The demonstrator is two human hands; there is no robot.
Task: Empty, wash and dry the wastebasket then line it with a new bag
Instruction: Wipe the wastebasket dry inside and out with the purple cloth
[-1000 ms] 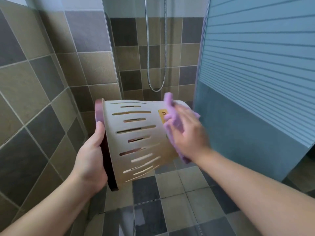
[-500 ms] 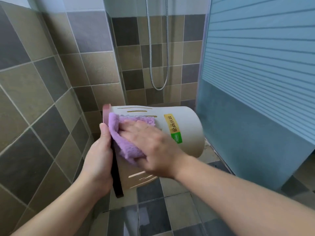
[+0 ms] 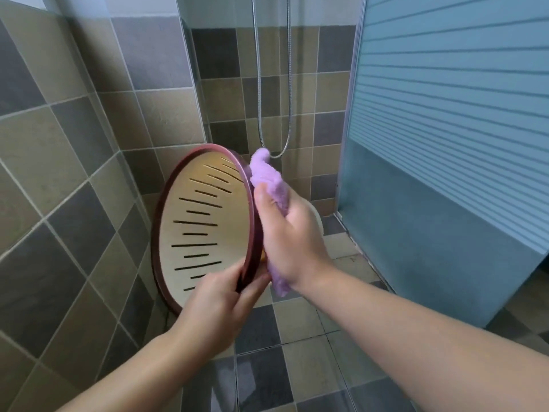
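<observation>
Head view: left hand (image 3: pixel 217 295) pinches the slotted beige plastic wastebasket (image 3: pixel 205 224) by its maroon rim at five o'clock; right hand (image 3: pixel 292 233) clutches a purple cloth (image 3: pixel 269 176) against its outside. Drying looks underway; bag lining remains.

A: where's everything sitting?
B: wastebasket (image 3: pixel 205 224) dead center, left hand (image 3: pixel 217 301) on its rim at 6, cloth (image 3: pixel 271 185) and right hand (image 3: pixel 292 242) at 3, shower hose (image 3: pixel 259 84) behind at 12.

No readable text, label, brand or number found anywhere; sticker on the wastebasket (image 3: pixel 205 221) turned out of sight, nothing printed on tiles or shower door.
</observation>
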